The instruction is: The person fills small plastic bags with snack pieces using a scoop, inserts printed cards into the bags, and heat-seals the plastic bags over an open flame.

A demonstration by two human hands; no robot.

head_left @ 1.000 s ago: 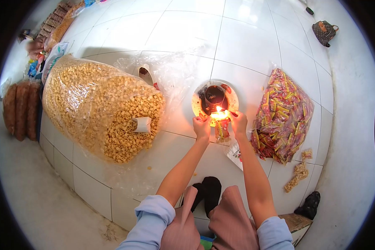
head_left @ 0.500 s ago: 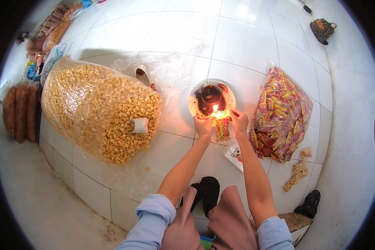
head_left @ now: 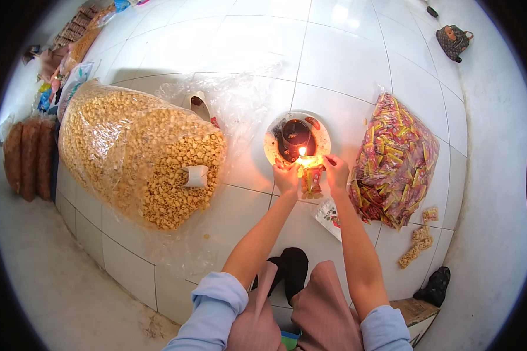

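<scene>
My left hand and my right hand pinch the two top corners of a small snack packet. The packet hangs between them, red and yellow with pale snack pieces at its bottom. Its upper edge is right at a small flame, and glare hides the detail there. Behind the flame lies a plate with dark, sooty stains, holding a round dark cup. Fingers of both hands are closed on the plastic.
At left lies a big clear bag of ring-shaped snacks with a white scoop in its mouth. On the right are a bag of red-yellow sachets and several filled packets. A white printed pouch lies beneath my right forearm.
Both hands stay at the flame with the packet, which has shifted only very slightly. At the far upper left, a person has moved a little.
</scene>
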